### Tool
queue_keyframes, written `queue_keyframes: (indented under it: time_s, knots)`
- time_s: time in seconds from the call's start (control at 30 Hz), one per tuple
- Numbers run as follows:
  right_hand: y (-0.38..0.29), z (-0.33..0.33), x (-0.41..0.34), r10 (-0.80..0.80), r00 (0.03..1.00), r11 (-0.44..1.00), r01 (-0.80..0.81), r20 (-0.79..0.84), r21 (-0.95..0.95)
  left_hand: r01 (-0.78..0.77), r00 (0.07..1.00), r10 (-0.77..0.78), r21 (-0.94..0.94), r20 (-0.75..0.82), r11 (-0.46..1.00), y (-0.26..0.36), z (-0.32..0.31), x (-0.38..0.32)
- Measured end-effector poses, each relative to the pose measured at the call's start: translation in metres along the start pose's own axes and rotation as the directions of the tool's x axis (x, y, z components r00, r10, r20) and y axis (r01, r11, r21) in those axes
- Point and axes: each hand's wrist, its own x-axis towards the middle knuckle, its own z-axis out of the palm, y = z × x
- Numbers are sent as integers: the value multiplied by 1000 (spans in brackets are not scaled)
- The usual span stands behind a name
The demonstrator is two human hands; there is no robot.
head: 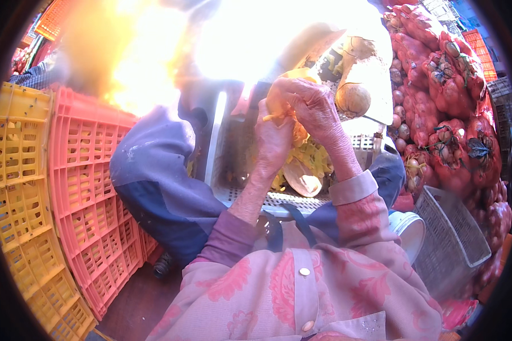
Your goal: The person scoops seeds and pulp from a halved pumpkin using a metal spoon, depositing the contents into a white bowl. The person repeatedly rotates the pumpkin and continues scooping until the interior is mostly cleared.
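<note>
Both my hands are raised over a pale plastic crate (281,200) between my knees. My left hand (274,138) closes around a piece of orange squash (299,133) from below. My right hand (309,102) is bent over the top of the same squash, with its fingers curled; whether it also holds a tool is hidden. Yellowish peelings (309,157) and a pale cut piece of squash (303,179) lie in the crate below. Just right of my hands, a whole tan squash (353,99) rests on a white surface, its edge in strong glare.
Pink (89,179) and yellow crates (21,170) are stacked at the left. Red net sacks of onions (422,111) are piled at the right, with an upended grey crate (452,238) and a white bucket (409,232) nearer me. Bright glare hides the upper middle.
</note>
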Motion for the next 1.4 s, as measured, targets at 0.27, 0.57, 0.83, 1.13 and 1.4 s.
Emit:
queue_keyframes:
  time_s: [0.27, 0.57, 0.83, 1.13, 1.4]
  knots:
    - [-1, 4, -1, -8, 993, 1000, 11, -114, 25, -69, 997, 73, 119, -33, 990, 10, 1, -3]
    - [3, -115, -104, 261, 920, 960, -214, -293, 183, -142, 978, 189, -382, 86, 913, -5, -7, -4]
    - [-39, -191, -208, 444, 693, 867, -173, -568, 467, -30, 973, 118, -399, 200, 917, -6, -14, -11]
    - [-9, -206, -240, 436, 617, 874, -115, -655, 473, 4, 973, 105, -468, 207, 884, -20, -21, -1]
    - [72, -281, -566, 491, 738, 115, -581, -463, -805, -42, 953, 184, -498, 240, 866, -34, -22, 2]
